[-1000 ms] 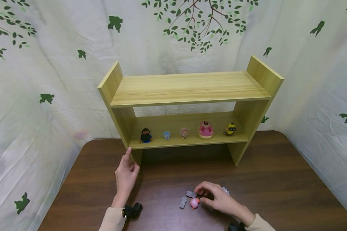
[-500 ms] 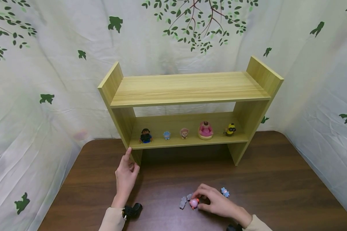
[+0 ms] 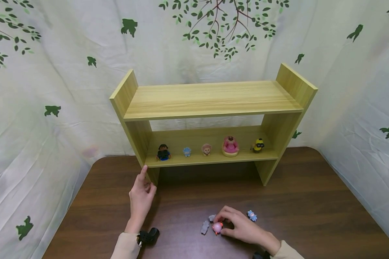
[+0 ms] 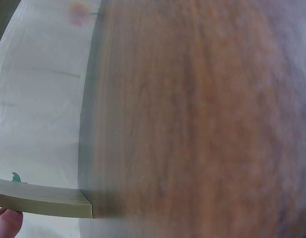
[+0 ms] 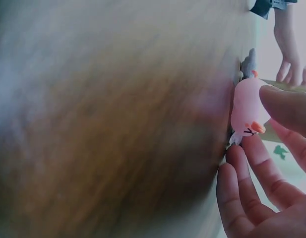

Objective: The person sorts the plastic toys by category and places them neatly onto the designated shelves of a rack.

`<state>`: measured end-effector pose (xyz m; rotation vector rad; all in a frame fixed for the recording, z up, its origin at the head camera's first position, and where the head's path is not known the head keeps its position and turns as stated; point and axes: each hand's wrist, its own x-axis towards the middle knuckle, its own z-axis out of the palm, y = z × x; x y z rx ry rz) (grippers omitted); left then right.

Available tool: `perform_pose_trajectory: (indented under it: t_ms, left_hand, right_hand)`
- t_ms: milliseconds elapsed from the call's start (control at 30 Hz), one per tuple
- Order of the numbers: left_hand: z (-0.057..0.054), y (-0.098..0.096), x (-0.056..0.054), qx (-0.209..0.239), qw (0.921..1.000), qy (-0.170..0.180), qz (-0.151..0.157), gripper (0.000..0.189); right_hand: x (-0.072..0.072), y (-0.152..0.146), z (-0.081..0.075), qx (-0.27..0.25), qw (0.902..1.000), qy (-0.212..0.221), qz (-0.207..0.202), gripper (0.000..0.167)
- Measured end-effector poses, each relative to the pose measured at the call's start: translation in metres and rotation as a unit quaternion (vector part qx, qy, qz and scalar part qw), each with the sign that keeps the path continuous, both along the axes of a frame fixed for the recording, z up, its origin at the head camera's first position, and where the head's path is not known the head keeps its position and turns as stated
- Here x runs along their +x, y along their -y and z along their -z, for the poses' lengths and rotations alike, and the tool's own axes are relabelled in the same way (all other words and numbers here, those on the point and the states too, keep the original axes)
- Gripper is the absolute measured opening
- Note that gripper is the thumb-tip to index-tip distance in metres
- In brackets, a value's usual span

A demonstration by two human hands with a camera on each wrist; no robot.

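Observation:
My left hand (image 3: 141, 198) stretches its index finger to the front left corner of a wooden shelf (image 3: 214, 99). Its fingertips (image 4: 8, 224) touch the side panel's edge in the left wrist view. Low over the table, my right hand (image 3: 240, 225) pinches a small pink figurine (image 5: 249, 105) with orange parts between thumb and fingers. Grey figurines lie just left of it, one (image 3: 205, 227) in full sight and another (image 3: 212, 218) partly behind my fingers. A blue figurine (image 3: 252, 216) lies behind the right hand.
Across the middle board stand a dark-haired figurine (image 3: 163, 152), a small blue one (image 3: 187, 151), a pinkish-brown one (image 3: 206, 149), a pink bear (image 3: 230, 146) and a yellow one (image 3: 258, 145). The shelf stands on a brown table (image 3: 311, 208), with leaf-patterned cloth (image 3: 68, 90) behind.
My right hand has shifted slightly left from above the grey figurines and closed in on the pink figurine, uncovering the blue one. The left hand stays where it was.

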<state>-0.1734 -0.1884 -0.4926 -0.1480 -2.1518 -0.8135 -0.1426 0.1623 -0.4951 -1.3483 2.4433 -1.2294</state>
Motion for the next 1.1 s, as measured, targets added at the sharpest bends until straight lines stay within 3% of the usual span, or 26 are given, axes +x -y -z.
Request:
perform_pose_trajectory:
  t_ms: [233,467,700,933,1100]
  left_hand:
    - [0.0006,0.0004,0.0002,-0.006,1.0000,-0.001,0.000,0.085]
    - [0.0015,0.0014,-0.0001,-0.005,1.0000,0.001,0.000,0.083]
    - [0.0018,0.0015,-0.0001,-0.010,0.9999,0.004,0.000,0.085]
    - [0.0023,0.0012,-0.0006,-0.016,0.9999,-0.003,-0.001,0.087]
    - [0.0013,0.0005,0.0002,-0.013,0.9999,-0.007,-0.003,0.089]
  right_hand:
    - [0.0007,0.0028,0.0015,0.024,0.9989,-0.040,0.010,0.027]
    - [0.0000,0.0054,0.0022,0.029,0.9982,-0.052,0.014,0.025]
    - [-0.0001,0.0054,0.0018,0.017,0.9993,-0.029,0.016,0.025]
    - [-0.0024,0.0033,-0.0010,-0.042,0.9985,0.035,-0.001,0.025]
    - [-0.0024,0.0049,-0.0076,-0.073,0.9966,0.038,0.002,0.027]
